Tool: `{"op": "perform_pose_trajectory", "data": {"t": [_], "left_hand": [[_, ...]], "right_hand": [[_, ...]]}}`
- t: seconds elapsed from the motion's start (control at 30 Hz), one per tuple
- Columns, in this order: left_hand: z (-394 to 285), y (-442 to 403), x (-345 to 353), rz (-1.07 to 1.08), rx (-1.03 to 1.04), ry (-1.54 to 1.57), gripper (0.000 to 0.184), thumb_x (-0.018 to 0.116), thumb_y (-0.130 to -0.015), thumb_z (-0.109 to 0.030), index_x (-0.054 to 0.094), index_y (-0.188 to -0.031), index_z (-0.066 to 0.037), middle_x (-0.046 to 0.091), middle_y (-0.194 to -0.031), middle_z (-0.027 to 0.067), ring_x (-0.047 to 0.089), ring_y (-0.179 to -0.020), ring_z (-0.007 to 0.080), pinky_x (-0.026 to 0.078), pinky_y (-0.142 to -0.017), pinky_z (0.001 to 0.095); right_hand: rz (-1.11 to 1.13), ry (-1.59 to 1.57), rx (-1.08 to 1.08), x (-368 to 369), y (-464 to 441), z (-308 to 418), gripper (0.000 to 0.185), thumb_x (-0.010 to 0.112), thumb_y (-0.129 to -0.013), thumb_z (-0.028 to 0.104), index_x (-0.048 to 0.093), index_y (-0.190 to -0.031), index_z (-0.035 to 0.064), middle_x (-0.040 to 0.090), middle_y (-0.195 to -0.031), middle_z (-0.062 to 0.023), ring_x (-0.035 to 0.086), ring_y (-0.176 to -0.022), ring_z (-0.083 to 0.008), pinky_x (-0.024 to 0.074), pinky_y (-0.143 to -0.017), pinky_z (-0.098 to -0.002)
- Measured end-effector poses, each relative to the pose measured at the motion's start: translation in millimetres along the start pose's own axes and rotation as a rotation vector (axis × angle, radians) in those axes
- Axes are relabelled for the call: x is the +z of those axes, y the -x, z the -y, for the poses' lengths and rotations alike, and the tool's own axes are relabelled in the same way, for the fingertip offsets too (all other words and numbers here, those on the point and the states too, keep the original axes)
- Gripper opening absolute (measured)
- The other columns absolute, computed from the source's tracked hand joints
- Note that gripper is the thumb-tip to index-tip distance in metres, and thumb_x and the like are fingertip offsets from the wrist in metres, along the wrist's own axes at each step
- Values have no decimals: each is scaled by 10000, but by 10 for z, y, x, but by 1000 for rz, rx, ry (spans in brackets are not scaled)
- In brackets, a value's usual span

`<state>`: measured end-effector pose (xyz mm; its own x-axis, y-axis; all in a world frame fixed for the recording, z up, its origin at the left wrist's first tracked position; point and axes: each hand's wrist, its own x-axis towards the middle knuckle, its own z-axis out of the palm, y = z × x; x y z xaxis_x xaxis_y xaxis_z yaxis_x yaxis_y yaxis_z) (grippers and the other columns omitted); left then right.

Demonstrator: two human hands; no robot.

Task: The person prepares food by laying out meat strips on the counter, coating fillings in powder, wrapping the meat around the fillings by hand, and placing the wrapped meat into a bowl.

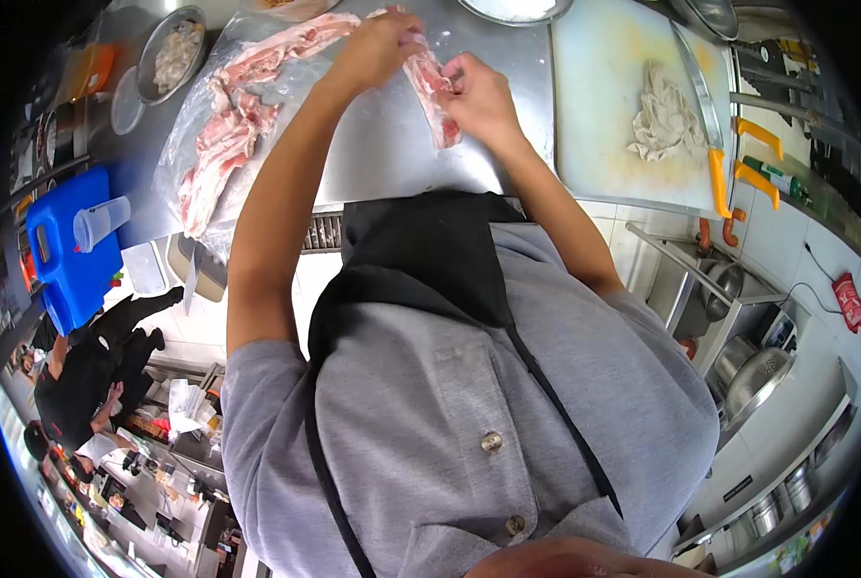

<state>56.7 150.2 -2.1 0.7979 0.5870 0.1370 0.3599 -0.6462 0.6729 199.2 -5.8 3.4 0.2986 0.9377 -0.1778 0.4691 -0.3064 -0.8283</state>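
A raw strip of meat [437, 114], pink with pale fat, hangs between my two hands over the steel table [358, 149]. My left hand [378, 50] is closed around its far end. On the strip's right side, the fingers of my right hand [482, 96] pinch its edge. Longer pieces of raw meat [233, 140] lie to the left on a clear plastic sheet [175, 144], partly behind my left forearm. How far the strip's far end reaches is hidden by my left hand.
At right, a white cutting board [594, 144] bears a crumpled cloth [664, 116] and a knife with a yellow handle [718, 183]. A metal bowl [172, 58] stands far left, above a blue jug [79, 270]. Another bowl [515, 12] sits at the far edge. Another person [79, 380] stands lower left.
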Motion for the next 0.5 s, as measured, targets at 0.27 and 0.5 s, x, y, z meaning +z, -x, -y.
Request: {"op": "perform_pose_trajectory", "data": {"t": [0.27,0.5], "left_hand": [[-149,161,-142,-158,-103,-190,233,685,-872,-155,688,-1066,-26,680,-1056,154,662,-881,332,527,-782,398],[-336,612,-5,24,337,-464,405,700,-869,-287,650,-1245,-144,587,-1364,12,512,-1284,236,431,-1015,424]], "right_hand": [[39,431,-183,-129,294,130,218,677,-861,252,660,-1020,104,696,-846,-138,672,-768,-365,540,-686,-457],[12,569,-356,-242,565,4,232,628,-873,144,695,-1095,130,638,-848,-97,663,-766,-325,555,-669,-424]]}}
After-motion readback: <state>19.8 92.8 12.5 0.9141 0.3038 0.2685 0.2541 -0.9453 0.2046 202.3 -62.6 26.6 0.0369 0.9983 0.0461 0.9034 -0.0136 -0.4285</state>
